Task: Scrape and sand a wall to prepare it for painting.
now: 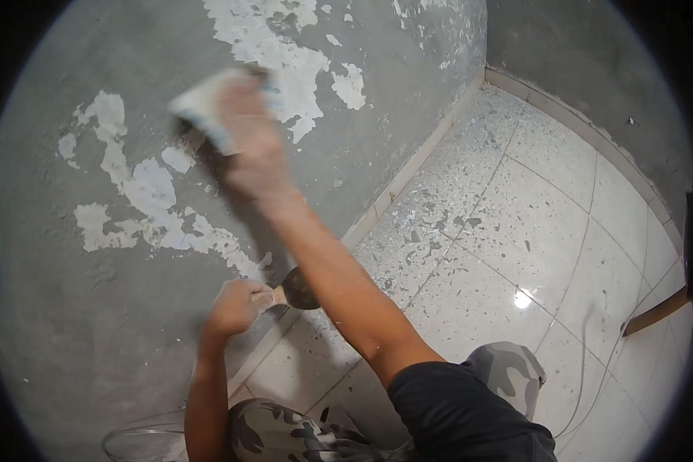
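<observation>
Stretched out to the upper left, my right hand (258,154) is closed on a white pad with blue marks (196,100) and holds it against the grey wall (46,177). Motion blurs both, so whether the pad is folded cloth or abrasive sheet cannot be told. Pale patches (154,185) with ragged edges show on the wall around it. Lower down, close to the wall, my left hand (235,308) grips a putty knife (300,289) by its light handle. My right forearm covers part of its dark blade.
Grey and white flakes (431,231) litter the pale tiled floor (554,192), thickest along the skirting (381,204). A second grey wall (592,61) meets this one at the far corner. At the right edge is a brown wooden bar (654,312). Thin cable (585,354) trails across the floor.
</observation>
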The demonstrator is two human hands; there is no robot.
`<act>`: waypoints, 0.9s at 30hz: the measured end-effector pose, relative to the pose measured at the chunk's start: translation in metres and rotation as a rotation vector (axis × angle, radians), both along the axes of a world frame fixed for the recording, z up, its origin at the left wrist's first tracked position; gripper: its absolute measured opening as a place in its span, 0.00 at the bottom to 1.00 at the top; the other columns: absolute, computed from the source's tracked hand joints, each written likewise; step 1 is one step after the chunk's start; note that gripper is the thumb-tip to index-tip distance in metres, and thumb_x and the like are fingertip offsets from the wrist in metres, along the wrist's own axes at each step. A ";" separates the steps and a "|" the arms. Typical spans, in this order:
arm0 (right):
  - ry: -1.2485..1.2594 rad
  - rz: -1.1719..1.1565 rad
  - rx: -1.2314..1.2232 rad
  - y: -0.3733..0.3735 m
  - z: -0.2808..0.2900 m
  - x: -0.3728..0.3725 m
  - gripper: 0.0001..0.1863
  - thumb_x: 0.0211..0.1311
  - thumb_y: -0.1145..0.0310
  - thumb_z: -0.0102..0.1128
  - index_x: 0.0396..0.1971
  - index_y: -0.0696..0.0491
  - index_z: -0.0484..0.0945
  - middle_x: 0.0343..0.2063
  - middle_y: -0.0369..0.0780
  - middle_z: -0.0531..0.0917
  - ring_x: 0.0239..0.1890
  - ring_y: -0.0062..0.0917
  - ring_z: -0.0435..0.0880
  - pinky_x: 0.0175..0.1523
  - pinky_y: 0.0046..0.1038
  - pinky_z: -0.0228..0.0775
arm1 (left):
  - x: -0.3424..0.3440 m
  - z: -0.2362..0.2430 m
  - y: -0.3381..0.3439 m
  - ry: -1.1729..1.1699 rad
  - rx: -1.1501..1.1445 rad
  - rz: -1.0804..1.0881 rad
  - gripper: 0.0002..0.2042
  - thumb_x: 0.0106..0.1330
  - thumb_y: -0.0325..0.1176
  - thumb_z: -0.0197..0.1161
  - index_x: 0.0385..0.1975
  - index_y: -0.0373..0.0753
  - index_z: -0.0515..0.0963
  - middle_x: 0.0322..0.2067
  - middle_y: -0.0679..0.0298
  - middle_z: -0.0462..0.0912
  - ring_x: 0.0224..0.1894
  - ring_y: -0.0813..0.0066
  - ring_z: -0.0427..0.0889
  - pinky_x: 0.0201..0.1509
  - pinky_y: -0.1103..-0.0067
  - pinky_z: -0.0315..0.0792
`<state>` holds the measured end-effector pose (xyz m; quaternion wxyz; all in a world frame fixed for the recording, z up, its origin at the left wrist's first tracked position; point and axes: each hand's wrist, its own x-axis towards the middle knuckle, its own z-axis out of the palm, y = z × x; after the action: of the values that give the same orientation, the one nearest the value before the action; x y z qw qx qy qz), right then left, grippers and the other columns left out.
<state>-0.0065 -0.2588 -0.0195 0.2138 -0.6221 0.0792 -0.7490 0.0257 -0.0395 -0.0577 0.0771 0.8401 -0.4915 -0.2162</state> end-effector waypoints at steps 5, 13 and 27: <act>0.358 -0.173 1.209 -0.095 -0.170 -0.049 0.24 0.77 0.58 0.38 0.53 0.62 0.77 0.50 0.57 0.81 0.55 0.49 0.80 0.60 0.43 0.69 | -0.009 0.023 0.011 0.023 0.075 0.044 0.12 0.63 0.35 0.66 0.38 0.33 0.84 0.30 0.43 0.83 0.31 0.54 0.83 0.41 0.70 0.74; -0.068 0.100 0.411 0.014 -0.064 -0.007 0.24 0.71 0.75 0.49 0.67 0.51 0.69 0.70 0.50 0.62 0.74 0.42 0.59 0.74 0.34 0.54 | 0.010 0.012 0.002 -0.008 -0.032 0.108 0.13 0.63 0.36 0.66 0.37 0.30 0.83 0.25 0.44 0.81 0.24 0.59 0.78 0.35 0.72 0.72; -0.022 -0.146 1.414 -0.064 -0.204 -0.061 0.34 0.75 0.51 0.41 0.48 0.75 0.75 0.48 0.66 0.79 0.53 0.58 0.77 0.60 0.47 0.64 | -0.053 -0.001 -0.071 -0.341 -0.322 -0.007 0.10 0.70 0.32 0.55 0.43 0.32 0.75 0.31 0.42 0.82 0.37 0.38 0.82 0.40 0.52 0.71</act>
<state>-0.0680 -0.3226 -0.2237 0.5162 -0.3199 0.5858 -0.5367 -0.0269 -0.1104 -0.0587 0.1255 0.8397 -0.5283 0.0098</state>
